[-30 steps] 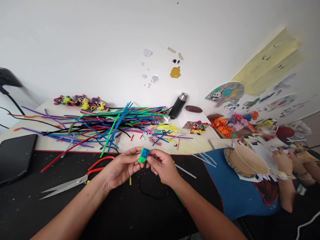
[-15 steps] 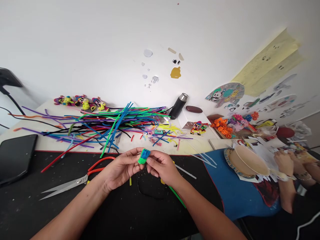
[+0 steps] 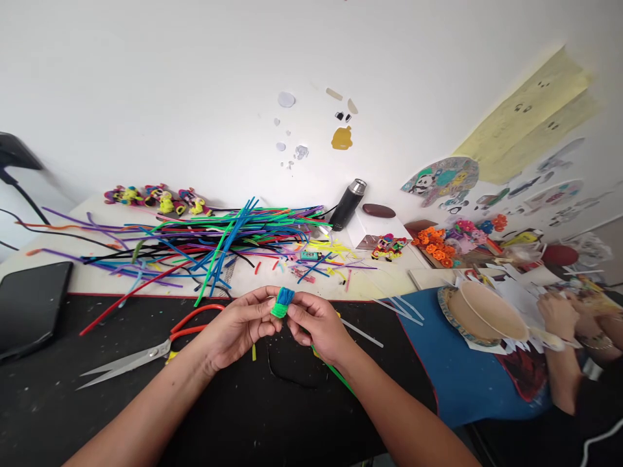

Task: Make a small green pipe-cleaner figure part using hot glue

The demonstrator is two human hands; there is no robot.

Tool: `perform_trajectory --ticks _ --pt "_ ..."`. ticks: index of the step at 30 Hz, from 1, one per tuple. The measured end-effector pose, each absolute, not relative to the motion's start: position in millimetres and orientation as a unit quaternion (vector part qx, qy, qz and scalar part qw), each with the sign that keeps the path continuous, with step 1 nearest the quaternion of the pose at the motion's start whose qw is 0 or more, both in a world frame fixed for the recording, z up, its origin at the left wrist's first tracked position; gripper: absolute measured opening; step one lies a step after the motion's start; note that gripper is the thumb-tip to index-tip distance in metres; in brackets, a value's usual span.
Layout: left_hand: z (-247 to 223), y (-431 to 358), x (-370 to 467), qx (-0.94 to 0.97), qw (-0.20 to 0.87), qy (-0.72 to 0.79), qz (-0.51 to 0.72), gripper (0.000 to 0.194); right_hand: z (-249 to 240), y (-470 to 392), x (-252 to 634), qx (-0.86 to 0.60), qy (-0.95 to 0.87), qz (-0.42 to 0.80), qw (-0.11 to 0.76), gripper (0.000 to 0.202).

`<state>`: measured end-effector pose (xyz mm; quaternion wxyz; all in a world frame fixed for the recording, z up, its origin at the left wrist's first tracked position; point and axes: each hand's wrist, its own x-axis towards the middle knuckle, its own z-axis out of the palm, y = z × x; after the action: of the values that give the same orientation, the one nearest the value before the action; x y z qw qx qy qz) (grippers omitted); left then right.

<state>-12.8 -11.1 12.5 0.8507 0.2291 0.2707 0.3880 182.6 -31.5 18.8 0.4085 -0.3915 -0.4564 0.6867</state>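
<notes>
Between my two hands is a small piece of bent pipe cleaners (image 3: 281,303), blue at the top and green below. My left hand (image 3: 242,321) pinches it from the left with thumb and fingers. From the right, my right hand (image 3: 314,324) grips its other side, thumb toward me. Under my right wrist a green pipe cleaner (image 3: 341,379) runs down over the black mat (image 3: 233,415). Scissors (image 3: 150,350) with orange handles lie beside my left forearm, blades apart. A thin black strand (image 3: 287,381) rests on the mat below my hands.
A heap of coloured pipe cleaners (image 3: 209,240) spreads along the back. Behind it sit several small figures (image 3: 160,200). A black flask (image 3: 348,206) stands by a white box (image 3: 377,230). At right are a hat (image 3: 491,318) and a co-worker's hands (image 3: 559,314). A black tablet-like slab (image 3: 32,308) lies left.
The blue and green piece has turned slightly between my fingers and sits a little further up and right. My hands keep their hold. The camera view has shifted slightly.
</notes>
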Motion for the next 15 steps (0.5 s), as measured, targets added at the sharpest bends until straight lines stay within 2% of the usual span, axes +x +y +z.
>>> perform_trajectory --ticks 10,12,15 --pt "19.3 -12.9 -8.5 0.3 0.809 0.3 0.406 0.042 25.9 -34.9 181.0 -0.375 -0.36 0.743 0.421 0.04" --pt "20.7 -13.3 -10.3 0.352 0.745 0.331 0.46 0.039 26.5 -34.3 181.0 -0.371 -0.339 0.753 0.426 0.04" --pt "24.5 -15.1 -13.9 0.456 0.594 0.386 0.539 0.028 26.4 -33.1 181.5 -0.364 -0.314 0.764 0.432 0.04"
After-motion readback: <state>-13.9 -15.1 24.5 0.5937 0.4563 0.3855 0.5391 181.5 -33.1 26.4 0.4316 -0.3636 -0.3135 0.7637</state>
